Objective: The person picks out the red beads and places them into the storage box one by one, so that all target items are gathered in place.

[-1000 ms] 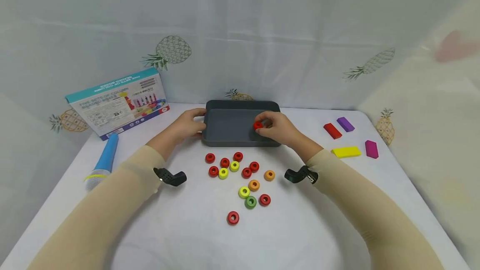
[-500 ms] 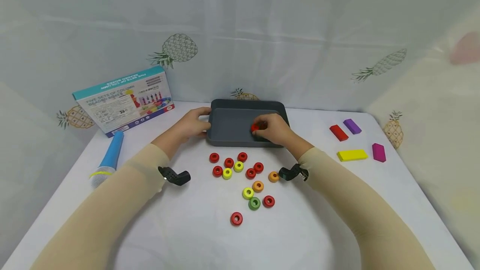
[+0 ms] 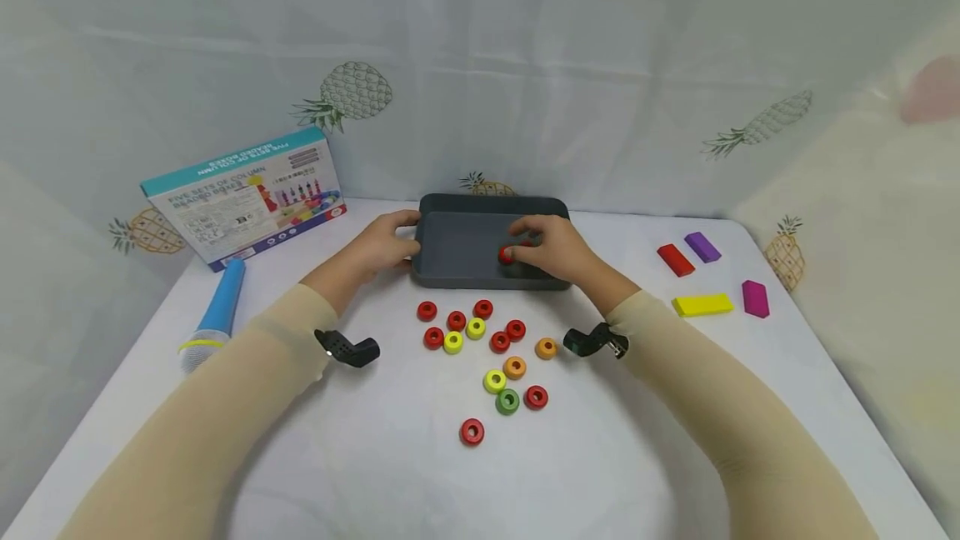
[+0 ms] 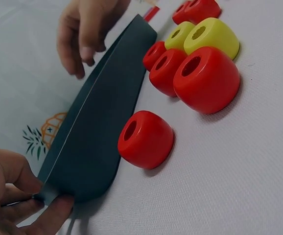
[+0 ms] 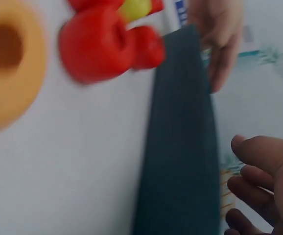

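My left hand (image 3: 377,248) grips the left end of a dark grey tray (image 3: 468,282); in the left wrist view its fingertips (image 4: 59,208) lie at the tray's corner. Over the tray's right half is my right hand (image 3: 561,252), with thumb and fingers apart and nothing between them in the right wrist view. A red bead (image 3: 506,256) lies in the tray right at the thumb tip, and a bit of red shows behind the fingers. In front of the tray, several red beads (image 3: 427,311) lie loose with yellow beads (image 3: 453,342), orange beads (image 3: 514,367) and a green bead (image 3: 507,402).
A printed toy box (image 3: 247,198) leans at the back left, with a blue toy microphone (image 3: 222,302) before it. Red (image 3: 676,260), purple (image 3: 702,247), yellow (image 3: 702,305) and magenta blocks (image 3: 756,298) lie at the right. A pineapple-print cloth (image 3: 480,65) hangs behind the table.
My right hand lowered a red bead into the tray and let it go, then shifted slightly right with its fingers spread. The left hand stays on the tray.
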Demonstrator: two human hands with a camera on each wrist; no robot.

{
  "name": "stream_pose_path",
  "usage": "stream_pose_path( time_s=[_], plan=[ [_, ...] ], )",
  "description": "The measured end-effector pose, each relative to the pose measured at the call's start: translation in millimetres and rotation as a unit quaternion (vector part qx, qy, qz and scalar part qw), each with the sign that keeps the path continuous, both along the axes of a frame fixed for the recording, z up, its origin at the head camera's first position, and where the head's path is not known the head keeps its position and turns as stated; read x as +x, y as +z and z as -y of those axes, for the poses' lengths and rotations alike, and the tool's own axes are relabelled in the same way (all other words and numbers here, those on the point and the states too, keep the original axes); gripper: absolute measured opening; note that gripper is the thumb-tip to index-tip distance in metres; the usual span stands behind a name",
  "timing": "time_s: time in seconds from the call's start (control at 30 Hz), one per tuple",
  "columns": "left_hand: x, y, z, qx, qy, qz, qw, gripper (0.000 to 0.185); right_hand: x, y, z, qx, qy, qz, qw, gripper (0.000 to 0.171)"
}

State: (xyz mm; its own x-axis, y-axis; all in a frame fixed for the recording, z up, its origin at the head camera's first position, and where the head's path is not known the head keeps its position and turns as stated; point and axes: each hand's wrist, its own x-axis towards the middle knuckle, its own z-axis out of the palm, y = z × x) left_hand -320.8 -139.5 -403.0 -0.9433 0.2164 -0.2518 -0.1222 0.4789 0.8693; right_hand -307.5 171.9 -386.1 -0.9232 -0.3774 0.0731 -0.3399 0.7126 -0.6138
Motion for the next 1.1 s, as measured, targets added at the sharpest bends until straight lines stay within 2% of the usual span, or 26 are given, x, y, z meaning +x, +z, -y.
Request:
stream_pose_path(
  time_s=[0.13, 0.3, 0.6, 0.83, 1.1],
  plan=[
    [-1.7, 1.0, 1, 0.001, 0.001, -0.002, 1.0, 0.069, 13.3, 21.1, -4, -0.028, -0.007, -0.01, 1.0, 0.041],
    [-1.0, 0.9, 1, 0.002, -0.002, -0.001, 1.0, 0.069, 39.3, 38.8, -13, -0.064, -0.02, -0.002, 0.998, 0.038],
    [2.0, -0.7, 0, 0.006, -0.011, 0.01, 0.9999, 0.07, 95.9, 42.9, -37, -0.082, -0.018, 0.004, 0.996, 0.035],
    [2.1, 1.1, -2, 0.008, -0.017, 0.011, 0.9998, 0.07, 140.3, 31.4, -50, -0.101, 0.004, 0.013, 0.995, 0.033],
    [3.2, 3.5, 0, 0.002, -0.018, 0.002, 0.9998, 0.07, 181.2, -12.3, -49, -0.128, 0.025, 0.08, 0.988, 0.037]
  ],
)
